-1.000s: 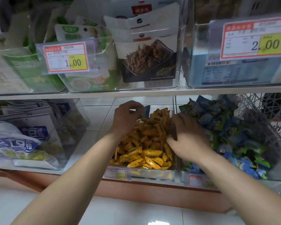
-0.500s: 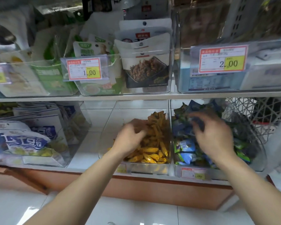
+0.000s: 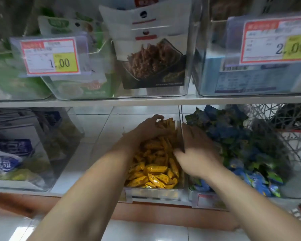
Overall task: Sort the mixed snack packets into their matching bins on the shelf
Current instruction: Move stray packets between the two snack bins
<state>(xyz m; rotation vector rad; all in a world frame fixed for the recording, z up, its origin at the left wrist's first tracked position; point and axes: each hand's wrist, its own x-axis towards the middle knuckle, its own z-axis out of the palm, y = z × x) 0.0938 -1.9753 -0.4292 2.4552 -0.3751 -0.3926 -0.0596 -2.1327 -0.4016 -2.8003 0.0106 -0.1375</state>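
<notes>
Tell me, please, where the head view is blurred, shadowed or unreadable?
Head view: the right hand is smeared by motion blur; the rear blue packets sit in shadow; the front yellow packets are crisper; the 1.00 tag and 2.00 tag are readable, but their small print is not.

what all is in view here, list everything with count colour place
bins: several, clear, upper and lower rows
yellow packets: many, yellow, lower middle bin
blue packets: many, blue-green, lower right bin
bags: several, white-blue, lower left bin
pouches: several, white, upper middle bin
green packs: several, green, upper left bin
price tags: two big, red-edged, upper bins
basket: one, white, far right
left hand: one, fingers curled in yellow packets
right hand: one, flat, between lower bins
</notes>
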